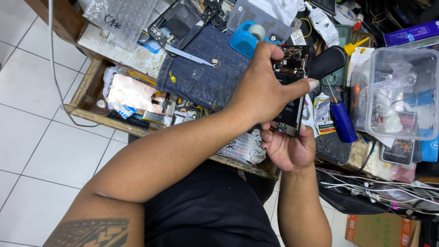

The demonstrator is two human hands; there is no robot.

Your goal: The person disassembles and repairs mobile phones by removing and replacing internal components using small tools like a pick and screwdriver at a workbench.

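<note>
Opened black smartphone with bare circuit board (291, 91) propped upright over cluttered wooden workbench (87, 93), cradled underneath by curled right hand (287, 148), pinched on top by left hand (265, 89) (steadying exposed internals, seemingly).

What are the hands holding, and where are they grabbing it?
An opened phone. The right hand cups its lower end from beneath; the left hand grips its upper part, fingers over the top.

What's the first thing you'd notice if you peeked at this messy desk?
Right in the middle, the left hand and right hand hold an opened phone with its insides showing. Behind it lies a blue denim cloth, and at the right stands a clear plastic box.
</note>
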